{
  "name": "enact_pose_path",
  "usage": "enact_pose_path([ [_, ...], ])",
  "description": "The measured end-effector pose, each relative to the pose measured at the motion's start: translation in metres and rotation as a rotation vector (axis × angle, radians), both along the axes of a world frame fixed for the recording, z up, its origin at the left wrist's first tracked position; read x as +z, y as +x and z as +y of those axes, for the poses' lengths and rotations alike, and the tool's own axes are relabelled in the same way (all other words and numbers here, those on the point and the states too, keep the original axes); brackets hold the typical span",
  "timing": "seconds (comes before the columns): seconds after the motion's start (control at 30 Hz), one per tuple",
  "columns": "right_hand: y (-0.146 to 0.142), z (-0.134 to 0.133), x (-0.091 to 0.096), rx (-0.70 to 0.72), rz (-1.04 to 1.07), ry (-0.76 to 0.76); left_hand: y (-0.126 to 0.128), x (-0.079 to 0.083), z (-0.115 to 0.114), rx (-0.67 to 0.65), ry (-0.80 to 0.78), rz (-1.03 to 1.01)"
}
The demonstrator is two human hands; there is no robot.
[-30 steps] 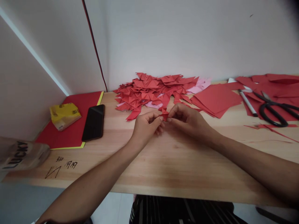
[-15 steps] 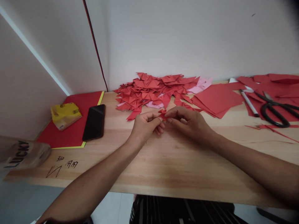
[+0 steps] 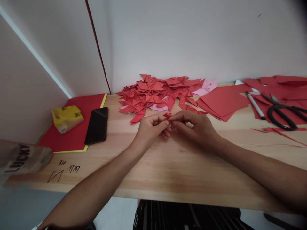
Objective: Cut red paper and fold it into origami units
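My left hand and my right hand meet over the middle of the wooden table. Both pinch a small folded red paper piece between thumb and fingers; only its upper tip shows between the fingertips. Just behind the hands lies a pile of folded red paper pieces, with some pink paper at its right. A stack of flat red paper squares lies right of the pile.
A black phone and a yellow packet rest on a red sheet at the left. Black scissors and a pen lie on red paper scraps at the right. A clear bag sits at the left edge.
The hands have closed in a little on the small red piece and turned it slightly; less of it shows now. Nothing else on the table has moved.
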State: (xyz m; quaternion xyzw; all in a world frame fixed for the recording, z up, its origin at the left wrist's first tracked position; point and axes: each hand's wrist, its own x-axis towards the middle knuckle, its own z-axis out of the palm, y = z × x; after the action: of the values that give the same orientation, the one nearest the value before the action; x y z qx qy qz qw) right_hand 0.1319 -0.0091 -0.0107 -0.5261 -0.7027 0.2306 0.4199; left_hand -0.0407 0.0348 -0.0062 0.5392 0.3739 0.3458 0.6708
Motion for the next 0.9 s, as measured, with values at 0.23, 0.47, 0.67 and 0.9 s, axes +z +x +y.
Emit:
enact_pose_path([
  [0.23,0.0009,0.0010,-0.0022,0.014,0.013,-0.025,0.0002,-0.0012,-0.0019,0.034,0.023,0.010],
  [0.47,-0.0010,0.0000,0.0015,0.001,-0.138,0.122,0.0006,-0.0004,-0.0019,0.043,-0.023,0.024],
  [0.67,-0.0027,0.0021,0.0003,0.008,-0.242,0.293,0.0002,-0.0002,-0.0023,0.041,-0.055,0.010],
  [0.9,-0.0026,0.0029,-0.0010,0.027,-0.272,0.410,-0.0001,0.0007,-0.0009,0.026,-0.143,-0.066],
])
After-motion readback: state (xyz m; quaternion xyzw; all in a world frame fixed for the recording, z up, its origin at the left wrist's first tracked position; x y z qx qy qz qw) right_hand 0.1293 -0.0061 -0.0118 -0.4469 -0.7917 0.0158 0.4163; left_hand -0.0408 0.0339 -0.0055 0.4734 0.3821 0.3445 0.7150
